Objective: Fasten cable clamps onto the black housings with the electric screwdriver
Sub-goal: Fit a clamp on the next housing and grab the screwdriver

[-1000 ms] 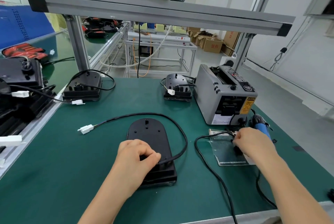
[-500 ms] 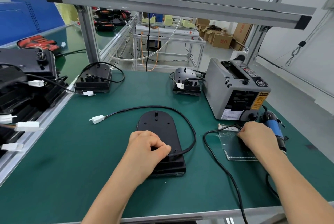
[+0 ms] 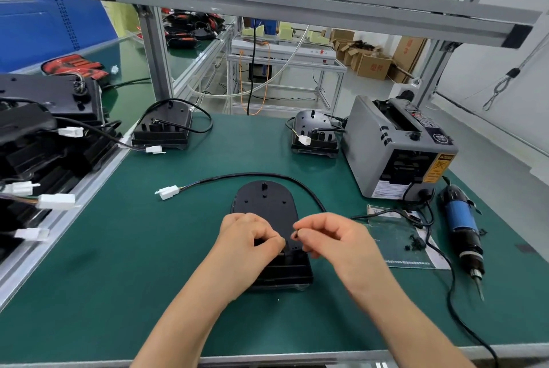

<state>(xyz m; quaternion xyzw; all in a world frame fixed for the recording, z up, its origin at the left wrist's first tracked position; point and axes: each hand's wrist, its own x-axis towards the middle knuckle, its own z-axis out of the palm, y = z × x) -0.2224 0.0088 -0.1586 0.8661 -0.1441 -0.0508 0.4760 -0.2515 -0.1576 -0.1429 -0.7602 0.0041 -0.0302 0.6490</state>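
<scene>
The right hand (image 3: 332, 237), on the clear parts bag (image 3: 398, 237) 0.5 s ago, now hovers over the black housing (image 3: 264, 207) at the centre of the green mat (image 3: 118, 248), thumb and forefinger pinching 1 small black cable clamp (image 3: 295, 235). The left hand (image 3: 249, 237) stays curled on the housing's near end; what it grasps cannot be told. The electric screwdriver (image 3: 463, 225) lies at right, well apart.
</scene>
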